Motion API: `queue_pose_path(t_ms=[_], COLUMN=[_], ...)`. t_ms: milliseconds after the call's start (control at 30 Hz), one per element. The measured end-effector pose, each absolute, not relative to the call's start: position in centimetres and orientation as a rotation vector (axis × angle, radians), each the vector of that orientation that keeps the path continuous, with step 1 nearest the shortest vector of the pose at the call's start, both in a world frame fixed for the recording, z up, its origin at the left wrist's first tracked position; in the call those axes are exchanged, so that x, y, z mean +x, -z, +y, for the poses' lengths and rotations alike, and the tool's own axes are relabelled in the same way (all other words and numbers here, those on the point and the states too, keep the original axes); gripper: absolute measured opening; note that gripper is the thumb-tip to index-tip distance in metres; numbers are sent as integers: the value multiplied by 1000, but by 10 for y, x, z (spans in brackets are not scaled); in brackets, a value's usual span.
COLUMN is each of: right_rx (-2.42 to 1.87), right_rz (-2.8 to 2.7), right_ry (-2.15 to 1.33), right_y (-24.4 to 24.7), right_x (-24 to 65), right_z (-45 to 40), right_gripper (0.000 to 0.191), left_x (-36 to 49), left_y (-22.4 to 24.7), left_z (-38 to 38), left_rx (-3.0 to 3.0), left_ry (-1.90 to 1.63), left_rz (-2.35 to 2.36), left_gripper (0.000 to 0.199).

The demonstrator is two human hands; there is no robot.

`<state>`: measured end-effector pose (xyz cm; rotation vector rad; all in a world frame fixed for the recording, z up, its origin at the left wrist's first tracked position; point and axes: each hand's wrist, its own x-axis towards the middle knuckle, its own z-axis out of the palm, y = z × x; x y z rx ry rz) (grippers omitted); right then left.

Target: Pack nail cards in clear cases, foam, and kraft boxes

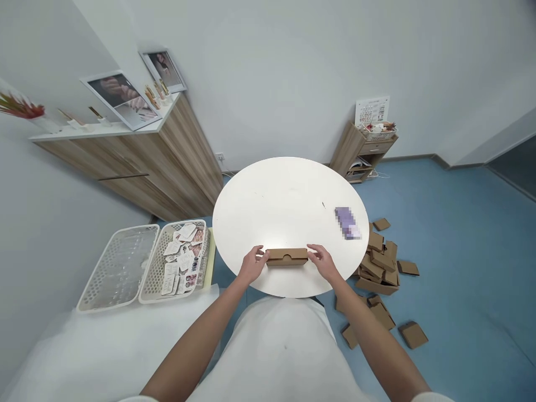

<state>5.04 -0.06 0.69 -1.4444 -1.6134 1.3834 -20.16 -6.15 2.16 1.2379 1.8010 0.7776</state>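
A small brown cardboard box [287, 256] stands on the white round table [285, 195], close to its near edge. Its lid is down, with a half-round notch in the front. At the box's left end, my left hand [253, 263] grips it with bent fingers. My right hand [322, 261] holds the opposite end, fingers curled at the corner. Between the two hands the front and top of the box are visible.
A blurred purple item [347, 223] lies on the table's right side. Brown boxes fill a carton [377, 286] and lie around it on the blue floor. At left, a white basket [151, 285] of packets stands beside a clear-looking basket [117, 271]. A wooden cabinet [184, 162] stands behind.
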Motion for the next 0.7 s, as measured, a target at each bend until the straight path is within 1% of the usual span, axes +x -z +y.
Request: queue_pose_path(t_ms=[100, 200, 300, 367, 500, 567, 700], right_rx=[-1597, -1634, -1639, -1630, -1607, -1617, -1607], right_rz=[-1517, -1560, -1614, -1615, -1575, -1553, -1530], right_ry=[-1589, -1693, -1646, -1568, -1441, -1444, -1492], right_y=[-7, -7, -8, -7, -1, 4, 13], right_x=[46, 41, 40, 40, 46, 51, 58], right_z=[1, 2, 3, 2, -3, -7, -20], right_gripper=[48, 44, 41, 43, 64, 71, 68], left_x=[-201, -201, -200, -197, -185, -177, -161], left_y=[-17, -12, -8, -6, 1, 6, 18], left_z=[-58, -56, -55, -55, -60, -66, -78], left_rx=[1126, 1121, 1140, 1152, 1195, 1185, 1112], left_ry=[-683, -642, -682, -733, -804, -835, -932], left_rz=[1767, 1681, 1656, 1651, 1584, 1574, 1601], left_gripper=[52, 51, 48, 44, 41, 44, 59])
